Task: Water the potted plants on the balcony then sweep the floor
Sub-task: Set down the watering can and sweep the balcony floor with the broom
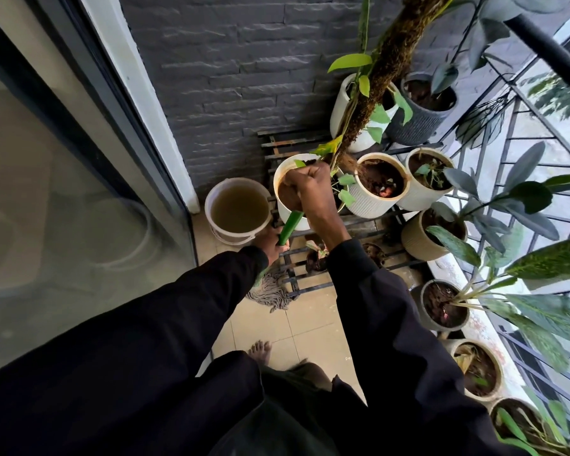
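Note:
I hold a mop by its green handle (289,226). My right hand (310,187) grips the top of the handle in a fist, in front of a white pot (279,174). My left hand (272,242) grips the handle lower down, beside a white bucket (215,195) of murky water. The grey string mop head (270,292) lies on the beige floor tiles (305,327) at the foot of a black metal plant rack (364,222). Several potted plants stand on the rack, among them a white ribbed pot (369,205) of dark soil.
A sliding glass door (79,192) runs along the left and a dark stone wall (227,77) closes the far end. More pots (445,306) line the ledge under the metal railing (540,179) on the right. My bare foot (260,352) stands on the tiles.

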